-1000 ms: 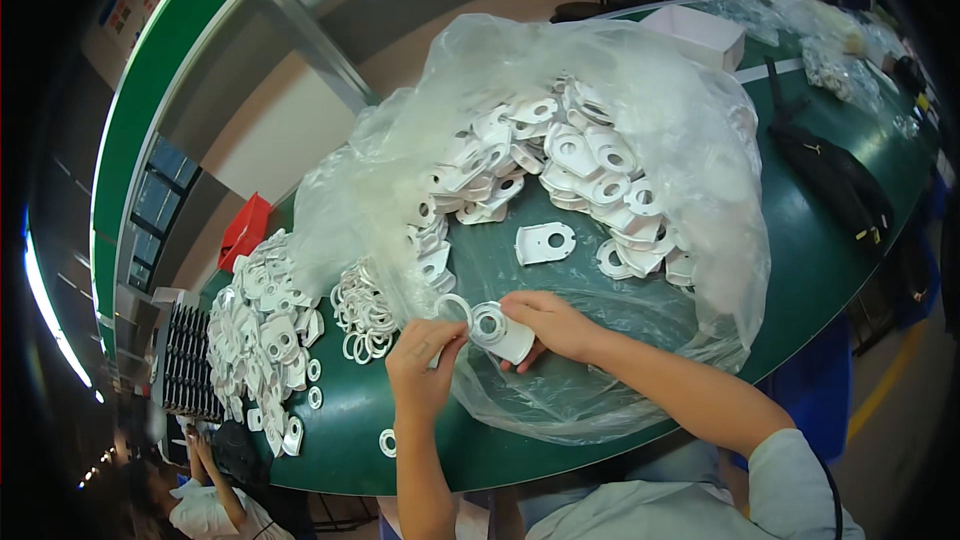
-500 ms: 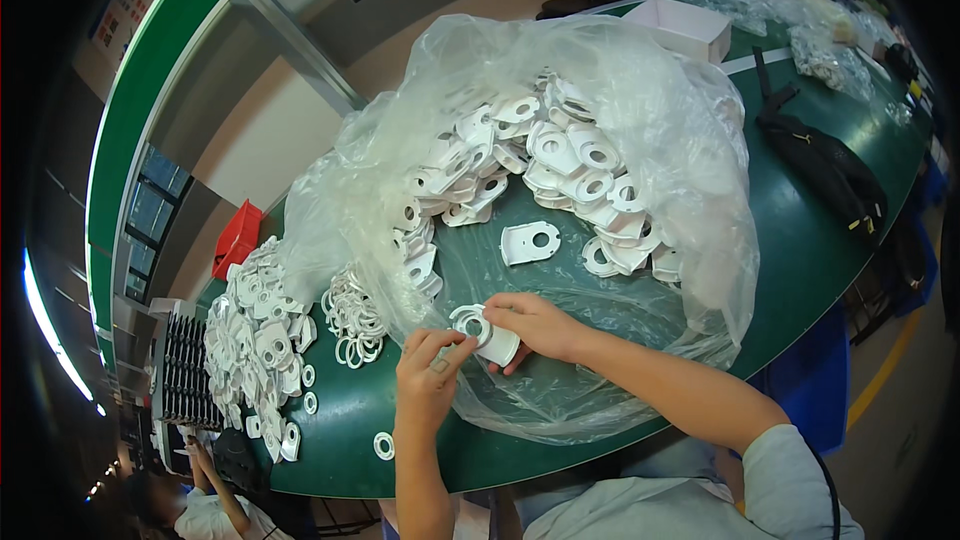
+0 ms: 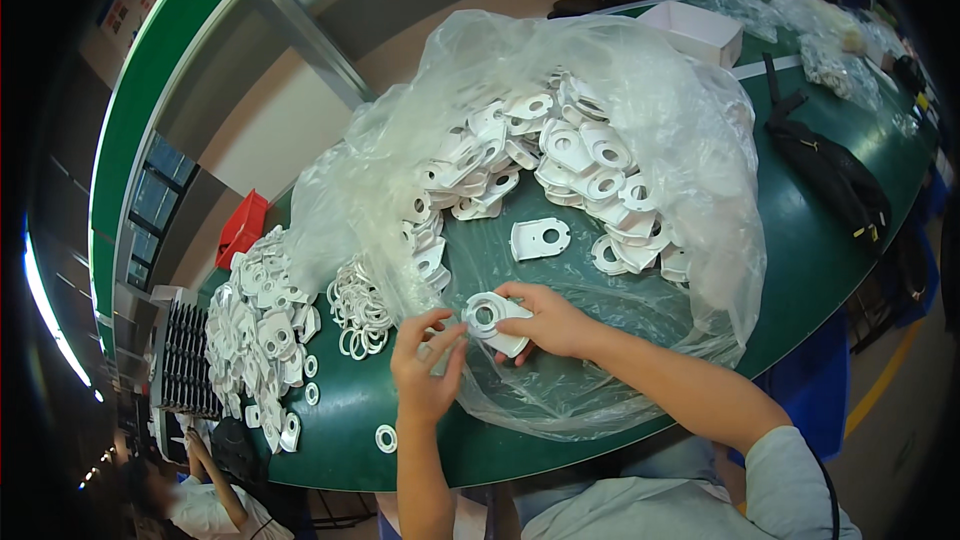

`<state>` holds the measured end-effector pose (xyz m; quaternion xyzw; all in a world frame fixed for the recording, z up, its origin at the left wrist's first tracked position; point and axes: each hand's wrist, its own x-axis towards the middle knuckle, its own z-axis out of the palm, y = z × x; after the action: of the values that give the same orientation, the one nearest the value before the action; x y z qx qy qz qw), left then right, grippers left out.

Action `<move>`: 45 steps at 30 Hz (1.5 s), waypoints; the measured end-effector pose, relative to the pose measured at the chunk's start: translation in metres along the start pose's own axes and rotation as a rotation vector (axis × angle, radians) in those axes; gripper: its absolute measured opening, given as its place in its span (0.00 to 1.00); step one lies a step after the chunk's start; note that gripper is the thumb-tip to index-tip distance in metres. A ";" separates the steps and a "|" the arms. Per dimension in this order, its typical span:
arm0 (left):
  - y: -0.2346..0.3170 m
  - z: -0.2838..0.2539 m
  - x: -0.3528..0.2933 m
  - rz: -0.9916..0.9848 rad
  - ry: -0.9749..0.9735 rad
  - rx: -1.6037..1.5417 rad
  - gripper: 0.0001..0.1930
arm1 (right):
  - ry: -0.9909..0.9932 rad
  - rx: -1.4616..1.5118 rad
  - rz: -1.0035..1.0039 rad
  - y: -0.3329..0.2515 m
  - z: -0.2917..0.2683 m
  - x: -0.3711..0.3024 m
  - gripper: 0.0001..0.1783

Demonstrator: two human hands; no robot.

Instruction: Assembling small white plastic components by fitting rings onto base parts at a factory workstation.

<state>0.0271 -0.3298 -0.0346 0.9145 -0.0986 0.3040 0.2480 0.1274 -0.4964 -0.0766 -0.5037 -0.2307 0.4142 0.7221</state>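
Observation:
My right hand (image 3: 552, 322) grips a white plastic plate (image 3: 509, 343) by its side, thumb on top. The plate has a rounded end with a round hole, and a white ring (image 3: 482, 326) appears to sit around that hole. Just left of it, my left hand (image 3: 428, 368) is raised with fingers bent and apart, holding nothing that shows. Beyond the hands, a single similar plate (image 3: 540, 239) lies on a clear plastic bag (image 3: 690, 270). Heaped white plates (image 3: 590, 155) curve around it inside the bag.
Left of the bag are a tangle of white rings (image 3: 360, 308) and a second heap of plates (image 3: 262, 325). Loose rings (image 3: 386, 438) lie near the table edge. A red bin (image 3: 242, 229), black rack (image 3: 186, 360), white box (image 3: 692, 32) and black bag (image 3: 828, 165) stand around. Another person (image 3: 205, 495) sits at lower left.
My left hand has let go of the ring and drawn slightly left, its fingers opening. The ring now lies flat on the plate, which my right hand still holds. The view has shifted slightly.

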 end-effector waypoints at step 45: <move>-0.007 0.020 -0.016 -0.580 -0.081 -0.583 0.06 | 0.213 -0.472 -0.120 -0.001 0.030 -0.013 0.17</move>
<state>0.0267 -0.3331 -0.0610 0.8069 0.0716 0.1447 0.5681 0.0980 -0.4917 -0.0628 -0.6843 -0.2729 0.2501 0.6282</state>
